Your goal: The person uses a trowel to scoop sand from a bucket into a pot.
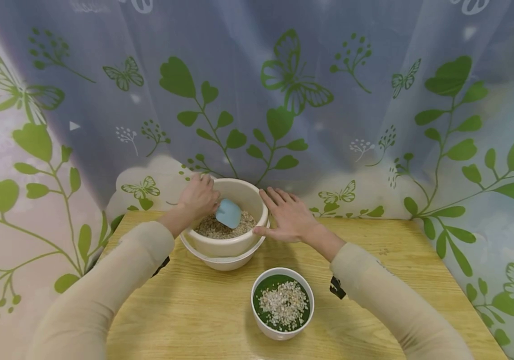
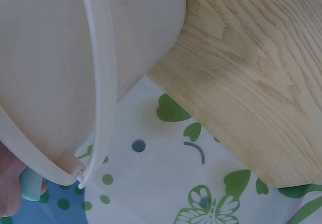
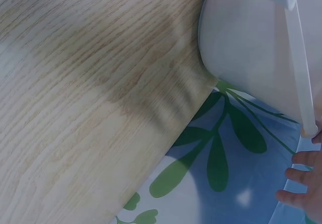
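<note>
In the head view a cream bucket (image 1: 243, 187) stands near the back of the table, with pale flaky grain (image 1: 209, 227) inside. Its white carrying handle (image 2: 103, 78) hangs down along the near side. Over the far left rim, my left hand (image 1: 200, 195) grips a light blue scoop (image 1: 228, 213) that dips into the bucket just above the grain. My right hand (image 1: 290, 215) rests against the bucket's right rim with its fingers spread. Nearer to me, a white bowl (image 1: 279, 336) with a green inside holds a heap of similar pale flakes (image 1: 285, 305).
The light wooden table (image 1: 184, 305) carries the bucket and bowl. Behind it and at both sides hangs a blue and white curtain (image 1: 238, 65) printed with green leaves and butterflies. The bucket stands close to the table's back edge.
</note>
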Tool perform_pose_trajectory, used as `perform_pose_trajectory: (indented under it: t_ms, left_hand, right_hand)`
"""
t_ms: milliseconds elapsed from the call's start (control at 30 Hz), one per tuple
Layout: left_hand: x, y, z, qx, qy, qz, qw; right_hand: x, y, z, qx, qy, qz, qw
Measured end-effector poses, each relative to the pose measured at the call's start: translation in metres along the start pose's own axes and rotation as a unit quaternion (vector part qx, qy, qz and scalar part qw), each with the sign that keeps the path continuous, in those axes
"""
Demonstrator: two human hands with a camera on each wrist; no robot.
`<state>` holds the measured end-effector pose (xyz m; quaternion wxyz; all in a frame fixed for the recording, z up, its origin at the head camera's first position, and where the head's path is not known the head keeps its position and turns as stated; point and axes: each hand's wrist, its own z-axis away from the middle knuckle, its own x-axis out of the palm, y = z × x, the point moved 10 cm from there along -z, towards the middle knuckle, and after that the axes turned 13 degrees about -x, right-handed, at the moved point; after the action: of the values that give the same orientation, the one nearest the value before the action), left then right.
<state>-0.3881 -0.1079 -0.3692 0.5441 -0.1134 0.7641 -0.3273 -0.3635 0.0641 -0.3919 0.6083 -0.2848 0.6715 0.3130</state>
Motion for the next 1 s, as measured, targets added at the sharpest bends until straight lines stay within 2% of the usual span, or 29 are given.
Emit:
perform_pose_trajectory:
  t_ms: [367, 533, 733, 1000]
  left_hand:
    - [0.003, 0.008, 0.000, 0.003, 0.005, 0.020, 0.9998]
    - [0.004, 0.008, -0.001, 0.001, 0.013, 0.015, 0.9998]
    - [0.009, 0.009, 0.002, 0.006, 0.004, 0.009, 0.9999]
    - [0.009, 0.012, 0.008, 0.017, -0.002, 0.043, 0.9989]
  right_hand:
    - [-0.001, -0.001, 0.001, -0.004, 0.000, 0.005, 1.000]
    - [0.000, 0.000, 0.001, -0.003, -0.005, 0.003, 1.000]
    - [0.002, 0.000, 0.000, 0.000, -0.011, 0.000, 1.000]
    - [0.002, -0.001, -0.001, 0.001, -0.006, -0.006, 1.000]
